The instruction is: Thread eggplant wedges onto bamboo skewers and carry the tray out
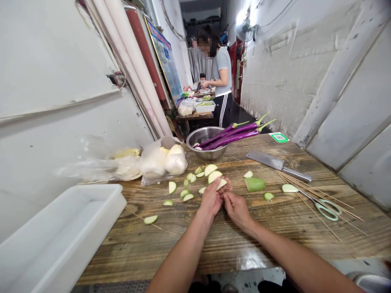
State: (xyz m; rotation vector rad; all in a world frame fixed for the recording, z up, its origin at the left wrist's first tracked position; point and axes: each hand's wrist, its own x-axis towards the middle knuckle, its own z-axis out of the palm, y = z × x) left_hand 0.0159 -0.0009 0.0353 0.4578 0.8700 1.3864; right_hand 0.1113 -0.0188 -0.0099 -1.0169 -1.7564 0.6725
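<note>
My left hand (211, 199) pinches a pale green vegetable slice (221, 184) over the wooden table (189, 240). My right hand (236, 206) is closed right beside it, fingers pinched on what looks like a thin bamboo skewer at the slice. Several more cut slices (210, 169) lie scattered just beyond my hands. A green vegetable chunk (254, 184) rests to the right of them.
A cleaver (276, 163), a bundle of bamboo skewers (317, 194) and green-handled scissors (328, 208) lie at the right. A steel bowl (205, 143) holds long purple eggplants (233, 133). Plastic bags of produce (161, 162) sit left. A white tub (58, 236) is at near left. A person (220, 81) stands in the corridor.
</note>
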